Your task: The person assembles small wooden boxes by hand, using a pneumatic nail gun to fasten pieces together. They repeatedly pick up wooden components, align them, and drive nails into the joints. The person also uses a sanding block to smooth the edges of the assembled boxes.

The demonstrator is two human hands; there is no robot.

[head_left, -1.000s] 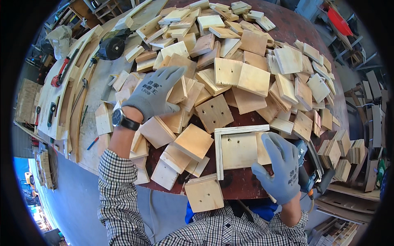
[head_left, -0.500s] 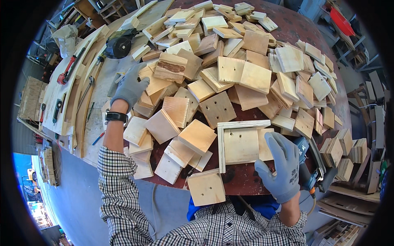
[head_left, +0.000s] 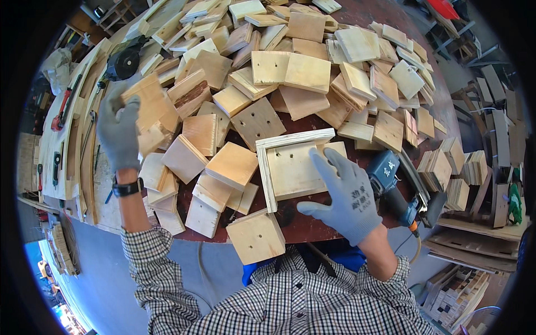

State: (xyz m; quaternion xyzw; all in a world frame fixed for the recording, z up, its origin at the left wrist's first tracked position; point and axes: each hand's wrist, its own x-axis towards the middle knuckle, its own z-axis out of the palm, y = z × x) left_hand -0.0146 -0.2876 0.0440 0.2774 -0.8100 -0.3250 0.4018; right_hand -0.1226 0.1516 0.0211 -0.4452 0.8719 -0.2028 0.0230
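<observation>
My left hand (head_left: 119, 134), in a grey glove, is at the left side of the wood pile. Its thumb and fingers are closed at the edge of a flat wooden block (head_left: 148, 99), which is blurred by motion. My right hand (head_left: 350, 195), also gloved, has thumb and fingers apart. Its fingertips are over the right part of a pale wooden block (head_left: 293, 170) lying inside an L-shaped plywood frame (head_left: 266, 173). Nearer to me, a block with two holes (head_left: 255, 237) overhangs the table's front edge.
A large heap of wooden blocks (head_left: 307, 72) covers the table (head_left: 312, 220). A blue-green power tool (head_left: 388, 176) lies to my right, by stacked blocks (head_left: 435, 170). At the left are a black round tool (head_left: 123, 61), long wooden strips (head_left: 84, 162) and a red-handled tool (head_left: 61, 117).
My left hand has drawn back from the heap, leftward and nearer to me, with a wooden block. The right hand has moved forward over the framed block. The whole view has shifted.
</observation>
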